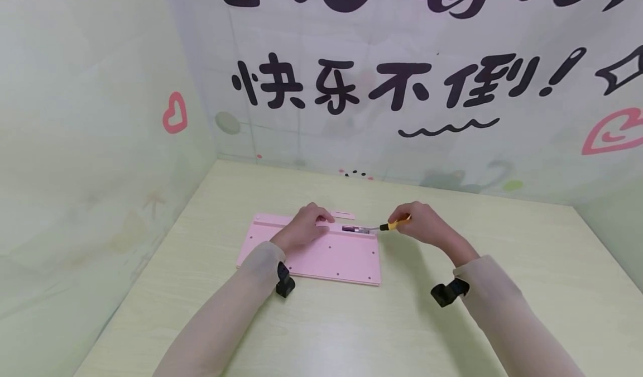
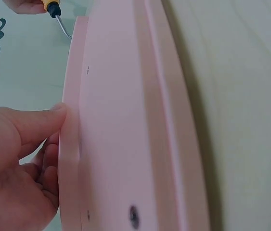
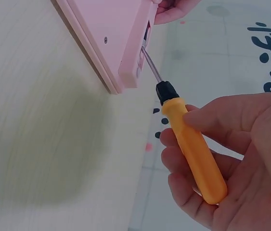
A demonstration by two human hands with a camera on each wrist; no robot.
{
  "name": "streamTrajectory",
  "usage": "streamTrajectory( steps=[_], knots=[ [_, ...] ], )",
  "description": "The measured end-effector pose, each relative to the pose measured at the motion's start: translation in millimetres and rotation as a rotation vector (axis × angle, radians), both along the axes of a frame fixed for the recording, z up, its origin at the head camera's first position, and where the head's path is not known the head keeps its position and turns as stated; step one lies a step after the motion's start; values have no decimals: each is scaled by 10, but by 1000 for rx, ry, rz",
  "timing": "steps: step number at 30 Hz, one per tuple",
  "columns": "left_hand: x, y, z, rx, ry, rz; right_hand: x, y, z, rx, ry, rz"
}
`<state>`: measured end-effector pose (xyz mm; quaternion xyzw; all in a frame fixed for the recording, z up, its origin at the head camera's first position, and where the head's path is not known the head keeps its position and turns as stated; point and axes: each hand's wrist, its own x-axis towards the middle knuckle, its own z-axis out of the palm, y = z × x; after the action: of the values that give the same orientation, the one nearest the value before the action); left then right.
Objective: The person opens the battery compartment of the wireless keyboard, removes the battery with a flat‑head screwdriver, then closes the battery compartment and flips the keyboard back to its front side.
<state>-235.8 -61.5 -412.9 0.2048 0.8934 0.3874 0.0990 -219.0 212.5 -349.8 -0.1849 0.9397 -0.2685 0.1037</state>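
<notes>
A pink keyboard (image 1: 346,259) lies underside up on the table, small screws dotting its back. Along its raised far ridge an open slot holds a dark battery (image 1: 350,229). My left hand (image 1: 303,226) grips that ridge left of the slot, thumb on top in the left wrist view. In my right hand (image 1: 422,223) is a pick with a yellow handle (image 3: 195,149), pinched between thumb and fingers. Its thin, bent metal tip (image 3: 150,62) reaches into the slot's right end, by the battery. Whether the tip touches the battery is too small to tell.
A narrow pink cover strip (image 1: 343,215) lies on the pale wooden table (image 1: 311,327) just behind the keyboard. A printed wall (image 1: 321,142) rises at the table's back, and another wall (image 1: 100,170) stands along the left edge.
</notes>
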Motion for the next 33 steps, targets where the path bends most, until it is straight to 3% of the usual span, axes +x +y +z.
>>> streamTrajectory(
  steps=[12, 19, 33],
  knots=[
    [-3, 3, 3, 0, -1, 0, 30, 34, -30, 87, -84, 61],
    [16, -12, -6, 12, 13, 24, 115, 5, -42, 58, -108, 70],
    [-10, -6, 9, -18, -20, -7, 290, 15, -213, 17, -78, 51]
  ],
)
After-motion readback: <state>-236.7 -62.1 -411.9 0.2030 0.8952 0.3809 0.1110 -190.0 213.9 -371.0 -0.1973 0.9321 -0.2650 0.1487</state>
